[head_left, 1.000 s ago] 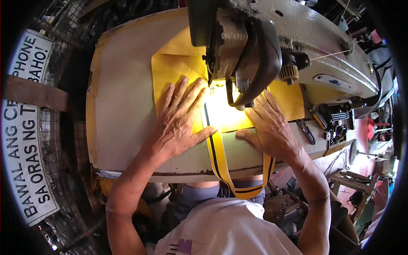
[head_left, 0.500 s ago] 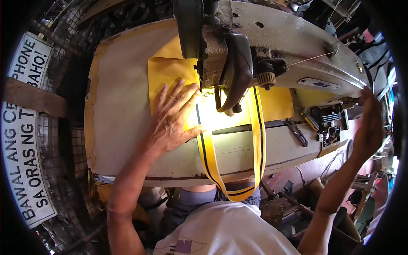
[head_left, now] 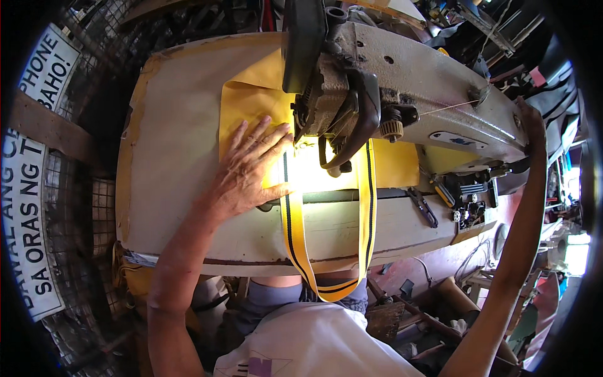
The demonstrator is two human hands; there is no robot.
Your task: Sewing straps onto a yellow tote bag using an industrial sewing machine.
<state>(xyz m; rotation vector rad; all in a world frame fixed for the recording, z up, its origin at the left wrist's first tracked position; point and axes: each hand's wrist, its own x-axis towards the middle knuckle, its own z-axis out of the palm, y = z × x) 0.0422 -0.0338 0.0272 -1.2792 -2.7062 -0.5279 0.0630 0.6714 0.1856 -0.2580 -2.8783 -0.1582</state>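
My left hand (head_left: 248, 166) lies flat on a yellow fabric panel (head_left: 248, 100), its fingers spread and thumb pointing toward the needle area. The panel runs under the head of a sewing machine (head_left: 414, 69), where a bright lamp washes out the stitching spot. A yellow webbing strap (head_left: 294, 232) with a dark stripe loops from the panel over the table's front edge toward my lap. At the machine's far right end, my right hand (head_left: 534, 129) is curled round the handwheel, which the hand and the machine's body mostly hide.
Thread snips (head_left: 423, 207) and a yellow-handled tool (head_left: 443, 191) lie on the pale sewing table (head_left: 169, 151), right of the strap. Beside them sits a bobbin winder (head_left: 471, 210). Wire mesh with a white sign (head_left: 47, 251) stands at the left.
My right hand has moved up onto the handwheel. My left hand stays flat on the yellow panel. The whole view has shifted slightly.
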